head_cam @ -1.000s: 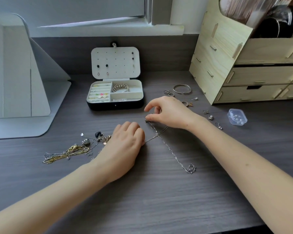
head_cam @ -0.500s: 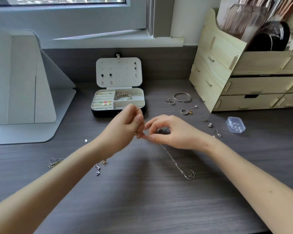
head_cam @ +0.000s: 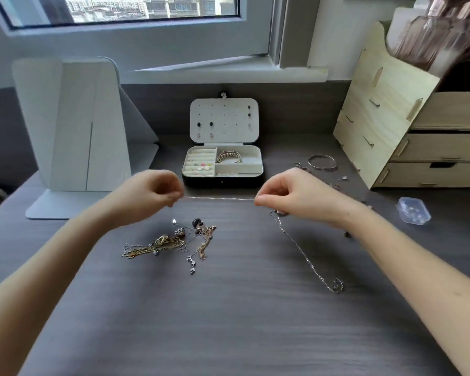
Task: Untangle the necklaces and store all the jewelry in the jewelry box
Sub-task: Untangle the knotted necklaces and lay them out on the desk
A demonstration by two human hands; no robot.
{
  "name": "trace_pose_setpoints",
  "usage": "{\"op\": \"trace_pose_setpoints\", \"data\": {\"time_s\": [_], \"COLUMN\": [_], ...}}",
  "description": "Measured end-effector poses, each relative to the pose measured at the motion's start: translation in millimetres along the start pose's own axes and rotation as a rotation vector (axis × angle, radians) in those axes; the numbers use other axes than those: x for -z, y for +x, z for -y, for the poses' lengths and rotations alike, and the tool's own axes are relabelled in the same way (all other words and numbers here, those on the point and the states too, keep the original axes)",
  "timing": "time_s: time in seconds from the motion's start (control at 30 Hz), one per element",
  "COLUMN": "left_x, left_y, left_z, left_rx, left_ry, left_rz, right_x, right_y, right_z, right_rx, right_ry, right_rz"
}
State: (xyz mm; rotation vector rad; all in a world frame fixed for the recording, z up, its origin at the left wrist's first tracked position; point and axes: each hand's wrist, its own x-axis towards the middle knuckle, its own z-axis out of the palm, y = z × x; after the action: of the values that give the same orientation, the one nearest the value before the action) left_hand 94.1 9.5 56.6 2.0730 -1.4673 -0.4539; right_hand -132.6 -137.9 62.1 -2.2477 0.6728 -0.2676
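Two bare hands are raised over a dark desk (head_cam: pixel 242 321), well apart, with a thin silver chain (head_cam: pixel 220 198) pulled straight and level between them. The left hand (head_cam: pixel 152 191) is slightly blurred, its fingers curled in, thumb and fingertips pinching the chain's left end; the right hand (head_cam: pixel 296 194) is curled the same way, thumb and forefinger pinching the chain's right end.

From under the right hand a trailing length (head_cam: pixel 304 253) of silver chain drops to the desk and runs toward the near right, ending in a small clump; whether it is one piece with the taut chain cannot be told.

Below the left hand, on the desk, lies a tangle (head_cam: pixel 168 242) of gold and silver necklaces with small pendants; neither hand touches it.

Beyond the hands, between them, sits the box (head_cam: pixel 223 183), open, its lid (head_cam: pixel 224 120) upright with earrings pinned to it; a gold bracelet (head_cam: pixel 228 157) lies in its back right compartment, and small pieces sit in the ring rolls on the left.

To the right of the box a bangle (head_cam: pixel 322 161) and small rings lie on the desk; a wooden organiser (head_cam: pixel 391 118) stands at far right, with a clear plastic case (head_cam: pixel 414 211) on the desk in front of it; a white stand (head_cam: pixel 73 126) is at left.
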Motion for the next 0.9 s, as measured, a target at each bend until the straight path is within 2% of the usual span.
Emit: {"op": "trace_pose_setpoints", "data": {"time_s": [0.13, 0.23, 0.33, 0.5, 0.57, 0.7, 0.9], "left_x": [-2, -8, -14, -19, -22, -38, -77], "left_y": [-8, -9, -9, -10, -10, -1, 21], "left_z": [37, 51, 52, 38, 23, -17, -65], "left_rx": [0.069, 0.105, 0.065, -0.055, -0.108, -0.183, -0.163], "left_ry": [0.282, 0.353, 0.449, 0.552, 0.532, 0.353, 0.106], "left_rz": [-0.117, -0.222, -0.292, -0.328, -0.318, -0.29, -0.123], "right_x": [-41, -61, -69, -44, -23, 1, -8], "right_y": [22, 33, 37, 18, 9, -3, -1], "right_z": [8, 8, 3, -6, -16, -35, -40], "right_rx": [0.076, 0.083, 0.116, 0.129, 0.054, -0.125, -0.097], "right_ry": [-0.277, -0.414, -0.569, -0.533, -0.538, -0.544, -0.381], "right_rz": [-0.147, -0.264, -0.293, -0.386, -0.382, -0.14, -0.135]}}
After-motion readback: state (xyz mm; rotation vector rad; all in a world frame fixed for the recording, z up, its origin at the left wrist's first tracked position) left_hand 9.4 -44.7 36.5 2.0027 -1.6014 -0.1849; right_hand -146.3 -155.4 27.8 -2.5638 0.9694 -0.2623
